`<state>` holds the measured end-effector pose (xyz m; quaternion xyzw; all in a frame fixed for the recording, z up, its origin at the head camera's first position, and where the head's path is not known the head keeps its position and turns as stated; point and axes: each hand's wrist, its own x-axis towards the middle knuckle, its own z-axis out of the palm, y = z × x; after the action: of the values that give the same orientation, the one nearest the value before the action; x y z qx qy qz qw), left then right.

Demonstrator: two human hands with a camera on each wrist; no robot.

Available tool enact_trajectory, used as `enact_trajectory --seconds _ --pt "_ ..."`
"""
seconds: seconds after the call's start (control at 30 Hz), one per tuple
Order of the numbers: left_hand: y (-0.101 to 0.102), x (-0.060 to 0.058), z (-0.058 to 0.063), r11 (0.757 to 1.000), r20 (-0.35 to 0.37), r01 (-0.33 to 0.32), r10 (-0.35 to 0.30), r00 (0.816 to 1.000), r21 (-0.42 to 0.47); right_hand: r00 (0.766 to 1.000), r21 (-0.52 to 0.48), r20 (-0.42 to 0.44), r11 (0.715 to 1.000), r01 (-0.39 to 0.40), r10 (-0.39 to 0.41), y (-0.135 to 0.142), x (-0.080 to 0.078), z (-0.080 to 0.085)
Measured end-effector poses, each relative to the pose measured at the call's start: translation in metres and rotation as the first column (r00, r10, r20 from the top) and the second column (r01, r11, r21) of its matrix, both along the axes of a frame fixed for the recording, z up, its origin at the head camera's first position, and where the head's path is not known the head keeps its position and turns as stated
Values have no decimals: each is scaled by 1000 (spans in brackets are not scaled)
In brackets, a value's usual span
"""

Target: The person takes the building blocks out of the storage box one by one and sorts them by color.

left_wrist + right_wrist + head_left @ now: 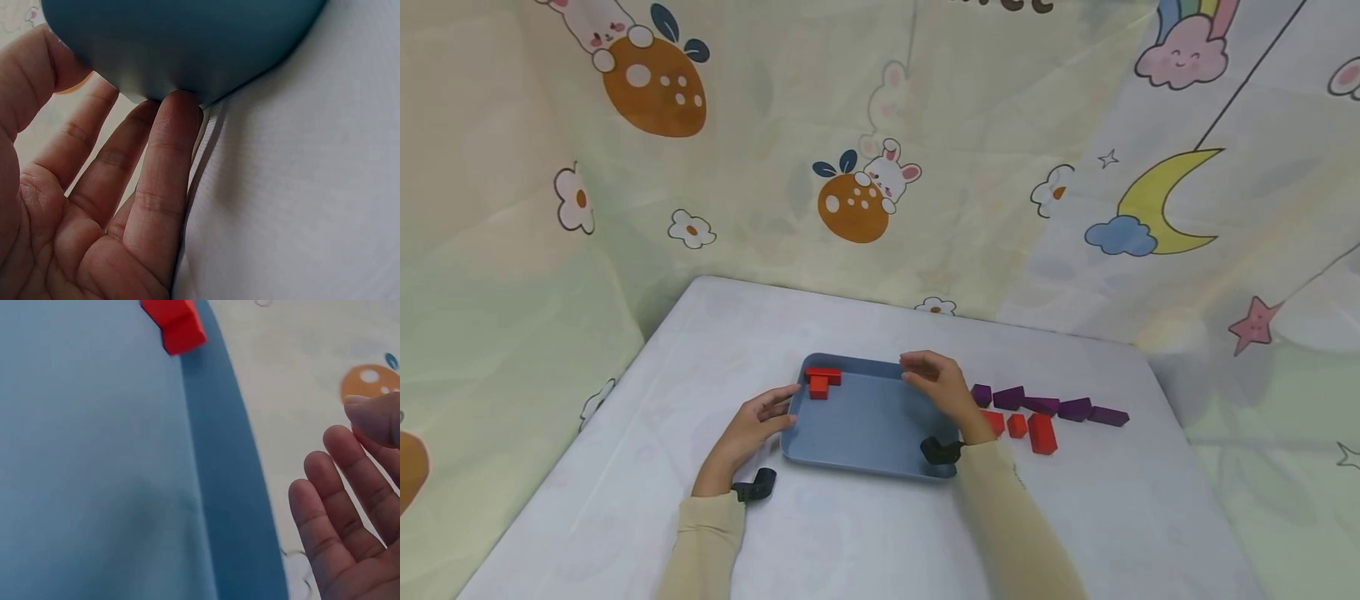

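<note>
A shallow blue-grey tray (pixel 865 429) lies on the table. At its left side, my left hand (pixel 748 433) touches the outer wall with the tips of fairly straight fingers; the left wrist view shows those fingertips against the tray wall (pixel 187 50). My right hand (pixel 943 387) is over the tray's back right corner, holding nothing, its fingers extended and slightly bent in the right wrist view. Inside the tray's back left corner sit a long red block (pixel 823 376) and a smaller red block (pixel 818 388) in front of it.
Right of the tray, several purple blocks (pixel 1041 406) form a row. In front of them are red blocks, including a tall one (pixel 1042 434) and a small one (pixel 1017 426); my right wrist partly covers another (pixel 996 422). A patterned cloth (pixel 760 167) hangs behind the white table (pixel 850 533).
</note>
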<state>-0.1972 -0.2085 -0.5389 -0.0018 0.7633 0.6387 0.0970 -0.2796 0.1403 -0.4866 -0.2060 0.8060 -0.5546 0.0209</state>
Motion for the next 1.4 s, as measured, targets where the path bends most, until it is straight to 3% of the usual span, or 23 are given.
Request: enact_trajectory --seconds 0.5,0.83,1.17,1.4 --pt "0 0 -1 1000 18 -10 9 1000 11 996 -57 82 998 -37 41 -64 -16 -22" --pt "0 -2 -3 1000 23 -18 18 1000 11 984 -34 175 999 -22 27 -99 -16 -38" --pt "2 -1 -1 999 31 -28 28 999 -18 991 184 86 979 82 -100 -121 -12 -37" --pt "2 -2 -1 999 30 -32 32 999 -15 986 178 90 977 120 -138 -112 -13 -32"
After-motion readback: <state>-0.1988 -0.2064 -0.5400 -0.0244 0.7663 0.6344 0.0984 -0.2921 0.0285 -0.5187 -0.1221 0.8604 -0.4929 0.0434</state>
